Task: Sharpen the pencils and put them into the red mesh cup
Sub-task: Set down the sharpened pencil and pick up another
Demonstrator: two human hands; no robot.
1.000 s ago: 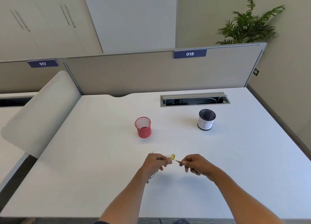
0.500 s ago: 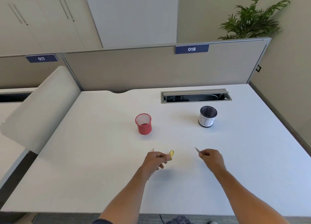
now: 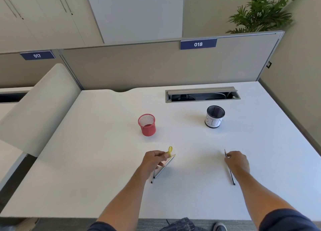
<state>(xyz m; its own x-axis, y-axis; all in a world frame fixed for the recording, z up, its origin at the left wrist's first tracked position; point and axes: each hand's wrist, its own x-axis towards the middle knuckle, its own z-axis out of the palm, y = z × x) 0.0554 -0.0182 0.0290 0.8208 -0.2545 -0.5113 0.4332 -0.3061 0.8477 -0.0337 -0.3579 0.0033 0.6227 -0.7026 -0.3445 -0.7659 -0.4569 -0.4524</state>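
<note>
Both hands have drawn apart: right hand [image 3: 237,162] pinches one pencil [image 3: 229,166] against the desk [image 3: 104,161]; left hand [image 3: 152,161] grips a yellow sharpener [image 3: 169,151] and two pencils [image 3: 164,166]. Red mesh cup [image 3: 147,124] stands beyond.

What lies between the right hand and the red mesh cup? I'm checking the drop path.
In the head view, only bare white desk lies between the right hand and the red mesh cup.

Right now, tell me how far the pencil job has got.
Done: nothing shows inside the red mesh cup. In hand: the left hand holds the yellow sharpener over two pencils on the desk; the right hand holds one pencil. Left: all three pencils must reach the cup; how many are sharpened is unclear.
</note>
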